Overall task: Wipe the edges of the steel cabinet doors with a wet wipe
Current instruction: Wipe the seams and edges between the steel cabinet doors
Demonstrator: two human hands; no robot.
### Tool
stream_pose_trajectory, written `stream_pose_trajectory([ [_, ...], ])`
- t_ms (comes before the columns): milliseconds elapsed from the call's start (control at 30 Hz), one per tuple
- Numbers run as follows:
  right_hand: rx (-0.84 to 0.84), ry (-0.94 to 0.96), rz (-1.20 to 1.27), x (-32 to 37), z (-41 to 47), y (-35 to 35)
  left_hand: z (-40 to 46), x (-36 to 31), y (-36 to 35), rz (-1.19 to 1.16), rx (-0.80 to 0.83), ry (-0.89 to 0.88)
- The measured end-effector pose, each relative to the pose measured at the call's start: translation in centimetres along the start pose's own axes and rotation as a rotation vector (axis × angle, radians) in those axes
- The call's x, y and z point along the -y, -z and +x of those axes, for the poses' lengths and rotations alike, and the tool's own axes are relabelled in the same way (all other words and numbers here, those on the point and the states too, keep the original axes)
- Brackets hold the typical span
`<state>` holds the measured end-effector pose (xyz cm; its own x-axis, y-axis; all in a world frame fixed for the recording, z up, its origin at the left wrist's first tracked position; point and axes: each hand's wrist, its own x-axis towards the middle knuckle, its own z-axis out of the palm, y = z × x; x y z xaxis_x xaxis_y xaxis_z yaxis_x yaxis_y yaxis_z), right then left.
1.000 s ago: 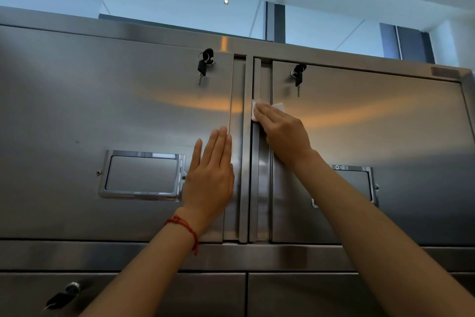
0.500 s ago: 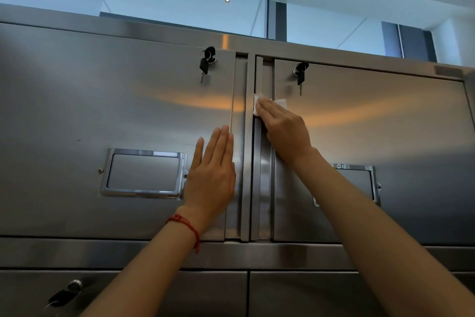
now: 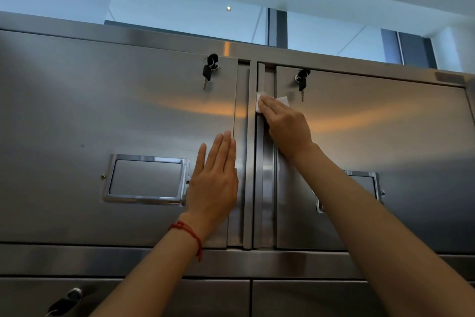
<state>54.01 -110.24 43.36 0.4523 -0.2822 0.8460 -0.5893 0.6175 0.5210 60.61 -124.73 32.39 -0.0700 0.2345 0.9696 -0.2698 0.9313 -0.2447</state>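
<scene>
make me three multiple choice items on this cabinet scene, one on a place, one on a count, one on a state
1. Where is the wipe?
A. on the right door's inner edge
B. on the left door's label frame
C. on the lower drawer

2. How many upper-door locks hold keys?
A. none
B. one
C. two

3. How does the left hand lie?
A. curled into a fist
B. flat on the left door, fingers straight
C. gripping a key

Answers:
1 A, the right hand presses it there.
2 C, a left key and a right key hang.
3 B, the palm rests on the left door.
</scene>
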Motion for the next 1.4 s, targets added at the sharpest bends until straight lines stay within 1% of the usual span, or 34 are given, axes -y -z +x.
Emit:
stream_pose_trajectory([
  [167, 0.014, -0.015, -0.007, -0.3, 1.0, 0.0, -0.1, 0.0, 0.1, 0.008, 0.016, 0.004],
  [300, -0.031, 0.013, -0.007, -0.1, 0.1, -0.2, -0.1, 0.1, 0.0, 0.019, 0.024, -0.002],
  [433, -0.034, 0.024, 0.002, -0.2, -0.4, -0.4, 0.0, 0.1, 0.0, 0.014, 0.025, -0.003],
  [633, -0.03, -0.046, 0.023, -0.1, 0.4, -0.8, 0.0, 0.1, 0.0, 0.008, 0.015, -0.004],
  [800, -0.042, -0.005, 0.019, 0.0, -0.4, -0.4, 0.0, 0.1, 0.1, 0.013, 0.006, -0.004],
  [933, -0.017, -0.029, -0.002, -0.3, 1.1, -0.2, 0.1, 0.0, 0.1, 0.007, -0.001, -0.005],
  [1167, -0.031, 0.01, 0.0, 0.0, -0.3, -0.2, 0.1, 0.0, 0.1, 0.004, 0.001, -0.003],
  [1333, -0.014, -0.027, -0.011, 0.0, 0.7, -0.4, 0.0, 0.1, 0.1, -0.002, 0.006, -0.002],
  [1400, -0.023, -0.011, -0.007, 0.1, -0.1, -0.4, 0.1, 0.1, 0.1, -0.004, 0.002, -0.001],
])
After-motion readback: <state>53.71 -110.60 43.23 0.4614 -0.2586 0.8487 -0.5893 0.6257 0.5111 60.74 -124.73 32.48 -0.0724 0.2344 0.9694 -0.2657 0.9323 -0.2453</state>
